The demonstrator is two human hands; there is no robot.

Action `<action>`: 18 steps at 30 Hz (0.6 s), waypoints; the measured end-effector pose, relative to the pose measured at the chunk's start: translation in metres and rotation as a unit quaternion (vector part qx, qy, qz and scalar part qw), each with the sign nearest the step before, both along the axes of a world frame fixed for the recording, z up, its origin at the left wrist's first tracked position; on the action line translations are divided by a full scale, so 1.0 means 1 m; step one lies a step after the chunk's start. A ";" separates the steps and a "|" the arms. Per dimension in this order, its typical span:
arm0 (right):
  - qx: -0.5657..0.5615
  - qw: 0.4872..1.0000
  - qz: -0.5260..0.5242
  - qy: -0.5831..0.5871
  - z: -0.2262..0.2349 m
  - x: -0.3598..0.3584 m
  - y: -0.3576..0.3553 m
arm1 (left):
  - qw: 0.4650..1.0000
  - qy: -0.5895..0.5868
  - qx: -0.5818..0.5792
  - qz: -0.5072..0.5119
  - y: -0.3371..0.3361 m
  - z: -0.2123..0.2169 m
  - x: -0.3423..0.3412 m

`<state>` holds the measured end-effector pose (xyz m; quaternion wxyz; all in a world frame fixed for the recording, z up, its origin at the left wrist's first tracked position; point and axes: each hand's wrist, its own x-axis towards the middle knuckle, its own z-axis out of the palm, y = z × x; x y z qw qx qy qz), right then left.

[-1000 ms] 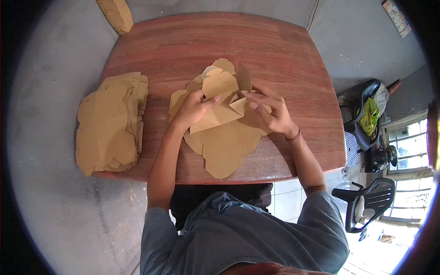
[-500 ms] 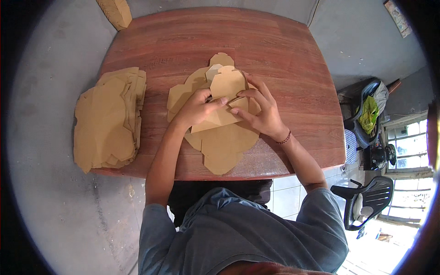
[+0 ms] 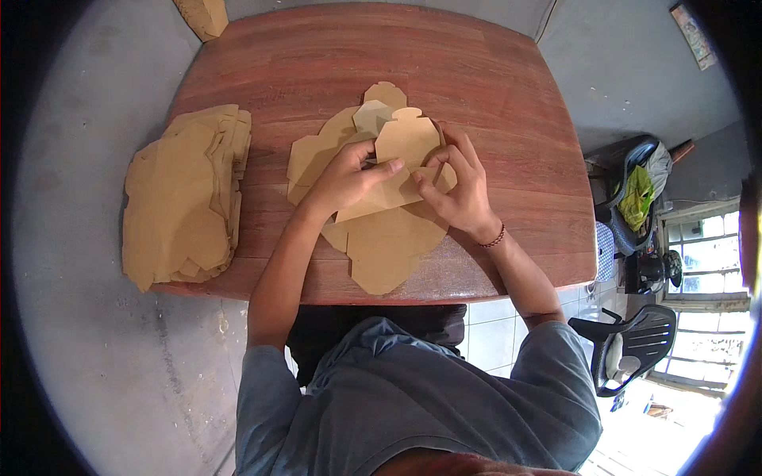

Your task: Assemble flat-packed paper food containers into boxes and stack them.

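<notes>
A partly folded brown cardboard box (image 3: 405, 145) is held between my two hands, with one tabbed flap standing up at its far side. My left hand (image 3: 349, 176) grips its left part, thumb on the inside and fingers behind. My right hand (image 3: 456, 181) pinches a folded corner at its right side, the thumb and fingers closed on the card; a braided bracelet circles that wrist. Beneath it, flat unfolded cardboard blanks (image 3: 386, 252) lie on the reddish wooden table (image 3: 508, 166). The fingers hide part of the box's corners.
At the table's left edge sits a stack of flat cardboard blanks (image 3: 178, 202). Another cardboard piece (image 3: 205, 17) stands by the far left corner against the wall. To the right are a black plastic chair (image 3: 635, 349) and another dark chair carrying a yellow-green bag (image 3: 636, 198).
The box has tilted a little, and its standing flap has shifted slightly to the right. My right fingers have moved slightly around the folded corner. Both hands keep their hold.
</notes>
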<state>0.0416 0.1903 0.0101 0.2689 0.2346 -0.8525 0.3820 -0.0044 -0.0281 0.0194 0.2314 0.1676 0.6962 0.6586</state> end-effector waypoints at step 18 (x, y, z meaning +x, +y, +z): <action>0.174 0.980 0.090 0.031 0.029 0.005 0.026 | 0.984 0.106 -0.124 -0.067 0.000 0.016 0.009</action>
